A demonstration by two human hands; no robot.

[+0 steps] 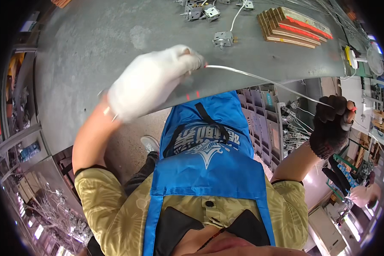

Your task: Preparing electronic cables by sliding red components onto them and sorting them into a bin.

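My left hand (151, 81), in a white glove, is closed over the table's near edge, pinching one end of a thin white tube (260, 78). A bit of red shows where the tube leaves these fingers. The tube stretches right and slopes down to my right hand (333, 121), in a dark glove, whose fingers are curled round it. Something red sits at that thumb tip. Whatever else the left fingers cover is hidden, and that hand is slightly blurred. Beyond my left hand lies a small metal thermostat (223, 39) with its own white tube.
More metal thermostats (200, 10) lie at the table's far side. A stack of wooden boards with red edges (294, 27) is at the far right of the grey table (94, 38). A small white fan (373, 59) stands beyond. A grey rack (260, 111) with tubed parts is below right.
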